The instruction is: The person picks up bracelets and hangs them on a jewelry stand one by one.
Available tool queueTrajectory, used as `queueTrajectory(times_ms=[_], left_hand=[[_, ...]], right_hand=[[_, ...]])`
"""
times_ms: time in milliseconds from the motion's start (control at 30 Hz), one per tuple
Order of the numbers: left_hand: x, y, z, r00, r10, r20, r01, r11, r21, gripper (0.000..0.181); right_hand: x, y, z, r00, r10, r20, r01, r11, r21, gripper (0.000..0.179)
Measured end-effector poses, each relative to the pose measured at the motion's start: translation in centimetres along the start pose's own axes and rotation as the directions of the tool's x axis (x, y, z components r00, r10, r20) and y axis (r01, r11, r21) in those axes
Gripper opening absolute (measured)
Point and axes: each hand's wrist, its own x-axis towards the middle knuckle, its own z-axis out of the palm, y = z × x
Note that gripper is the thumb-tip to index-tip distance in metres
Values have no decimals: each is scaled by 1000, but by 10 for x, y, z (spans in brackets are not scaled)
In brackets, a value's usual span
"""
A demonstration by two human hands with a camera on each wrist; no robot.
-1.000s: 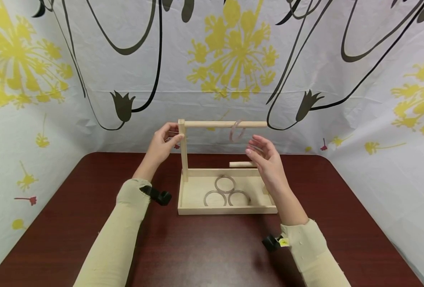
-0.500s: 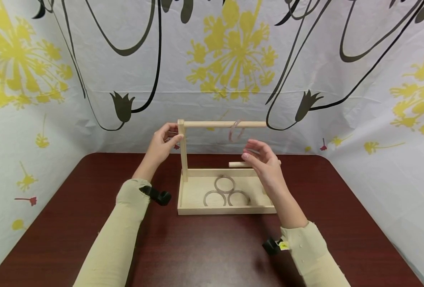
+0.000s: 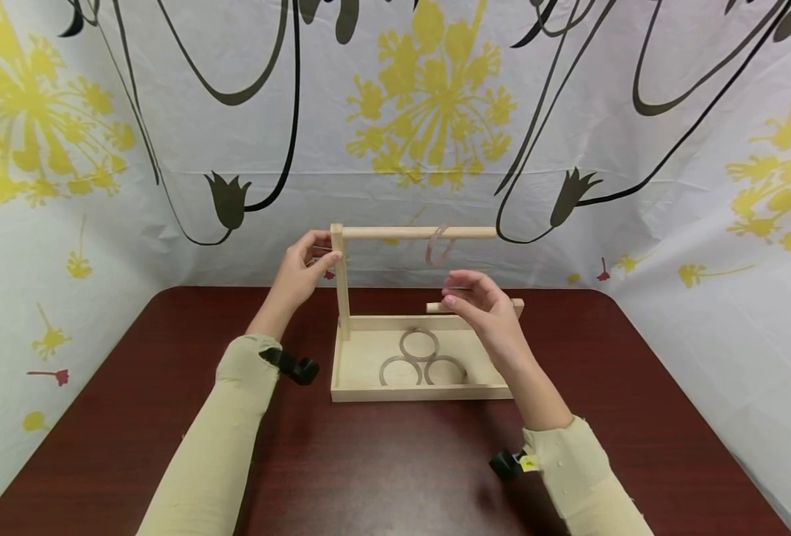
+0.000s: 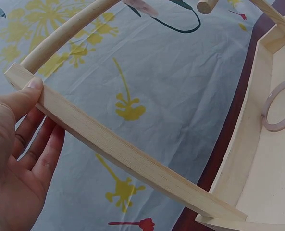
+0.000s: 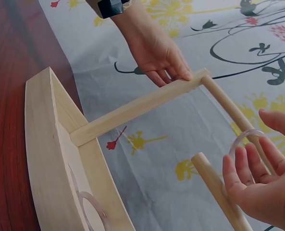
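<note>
My left hand pinches the upper part of a wooden upright post between thumb and fingers. From the post's top runs an upper wooden rod, with a translucent pinkish bangle hanging on it. Below that bangle, my right hand hovers with loosely curved fingers, holding nothing. In the head view it covers part of a shorter, lower rod. Three more bangles lie in the wooden tray at the stand's base: a back one, a front left one and a front right one.
The stand rests on a dark red-brown table. Behind and at both sides hangs a white cloth with yellow and dark flower prints. Each wrist wears a black camera mount, such as the left mount.
My right hand has moved down and to the left, away from the upper rod's free end, uncovering the lower rod's right end. The left hand keeps its grip on the post.
</note>
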Motion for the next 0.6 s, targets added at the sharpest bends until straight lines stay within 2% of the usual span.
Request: queueTrajectory(times_ms=[600], left_hand=[[1,-2,0,1000,13,-1,-13,1000,2,35]], right_hand=[[-2,8,3,991,-29,131,39,997,-69,39]])
